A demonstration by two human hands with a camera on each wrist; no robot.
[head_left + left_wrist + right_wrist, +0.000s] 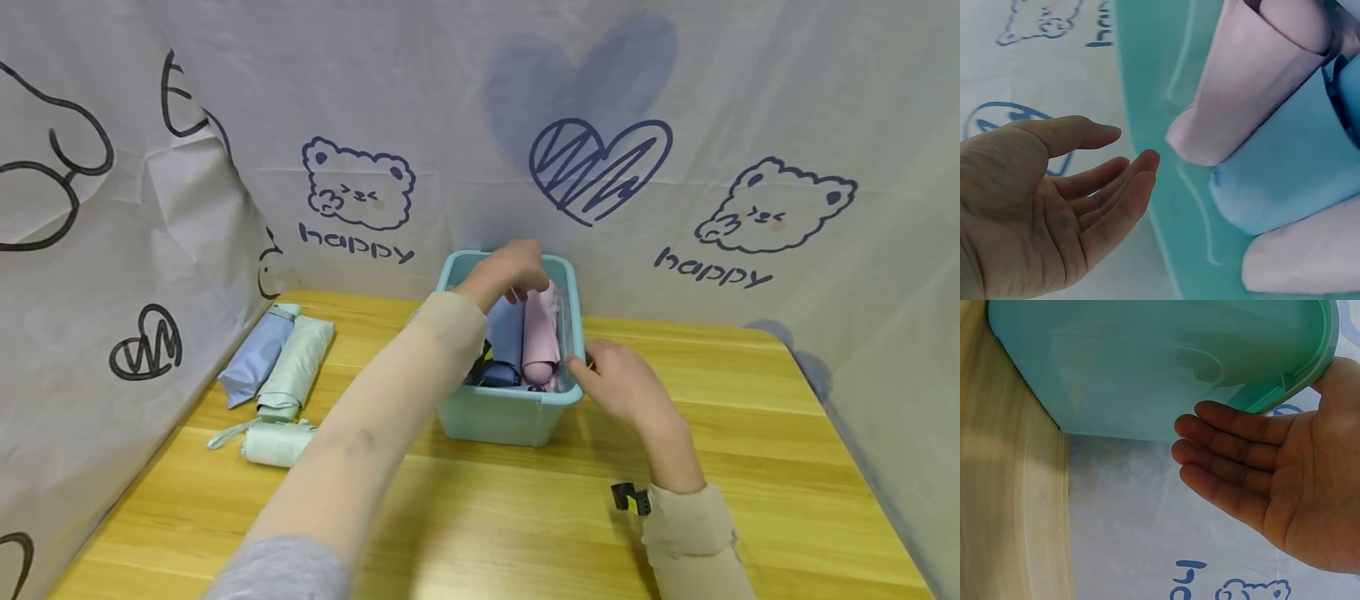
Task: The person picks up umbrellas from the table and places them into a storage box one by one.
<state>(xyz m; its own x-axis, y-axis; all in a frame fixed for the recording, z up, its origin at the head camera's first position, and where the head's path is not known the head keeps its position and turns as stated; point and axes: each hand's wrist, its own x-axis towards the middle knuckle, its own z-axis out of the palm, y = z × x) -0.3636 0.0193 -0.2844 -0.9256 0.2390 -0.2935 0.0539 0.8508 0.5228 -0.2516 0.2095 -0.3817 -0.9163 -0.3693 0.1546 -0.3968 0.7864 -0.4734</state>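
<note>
A turquoise plastic bin (495, 421) stands on the table against the cloth backdrop. Inside lie folded umbrellas: a pink one (540, 333), a blue one (504, 333) and a pale pink one (1304, 259). My left hand (513, 268) is over the bin's far end, above the umbrellas. In the left wrist view its fingers are loosely bent with nothing between them. At the bin's right side is my right hand (618, 379), thumb on the rim. The right wrist view has its other fingers (1229, 465) nearly straight below the rim, outside the wall.
On the table's left side lie a blue folded umbrella (258, 354), a pale green one (297, 367) and a mint rolled one (276, 443) with a wrist strap. White cloth with drawings (360, 196) rises behind and at the left. The wooden tabletop (750, 417) extends right.
</note>
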